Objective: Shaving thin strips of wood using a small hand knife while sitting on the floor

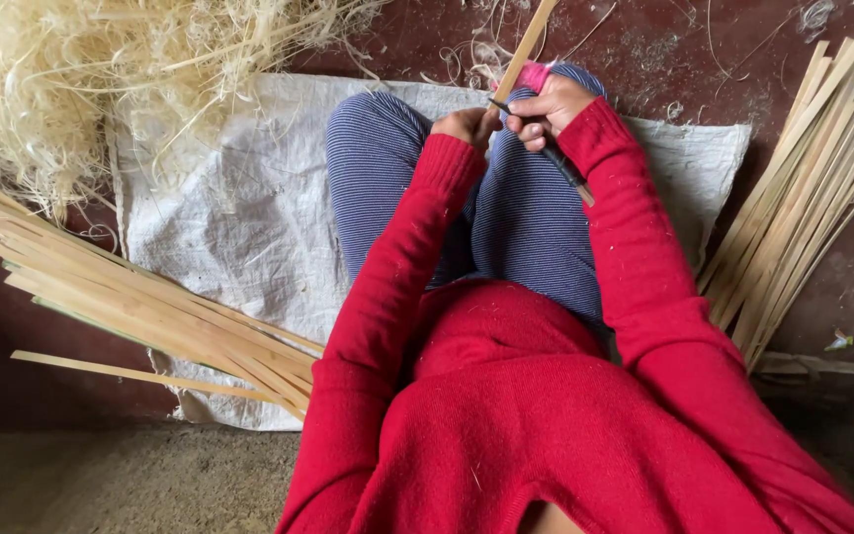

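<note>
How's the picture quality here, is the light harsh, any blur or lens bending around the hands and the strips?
In the head view the light is soft and even, with no glare and only faint shadows. The left hand, right hand and the bamboo strip they grip look fairly sharp. The shavings pile is bright, near washed out. The wide lens stretches the red sleeves toward the bottom edge.

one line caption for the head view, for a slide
Seated person's left hand steadies a bamboo strip while the right hand works a knife.
</note>
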